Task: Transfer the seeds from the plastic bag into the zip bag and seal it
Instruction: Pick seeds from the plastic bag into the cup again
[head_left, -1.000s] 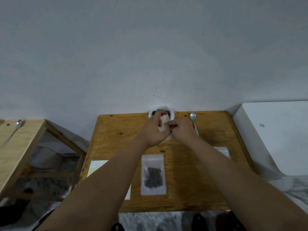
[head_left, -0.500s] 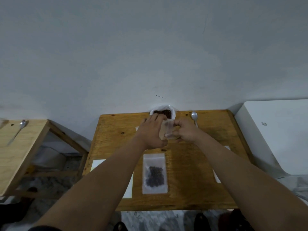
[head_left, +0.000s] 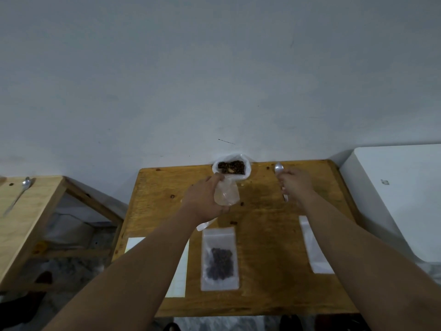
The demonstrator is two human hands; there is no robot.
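A white plastic bag (head_left: 248, 167) full of dark seeds stands open at the table's far edge. My left hand (head_left: 205, 199) holds an empty clear zip bag (head_left: 228, 193) just in front of it. My right hand (head_left: 296, 185) lies over a metal spoon (head_left: 278, 167) to the right of the seed bag, fingers curled around its handle; the grip is partly hidden. A filled zip bag (head_left: 219, 258) with dark seeds lies flat near the table's front middle.
The wooden table (head_left: 267, 235) carries an empty zip bag (head_left: 315, 247) on the right, white paper (head_left: 179, 275) under my left forearm and a few loose seeds. A white box (head_left: 393, 199) stands at the right. A second wooden table (head_left: 23, 211) with a spoon (head_left: 20, 194) is at the left.
My hands have parted. The right hand let go of the clear zip bag and moved right onto the spoon; the left hand keeps the bag.
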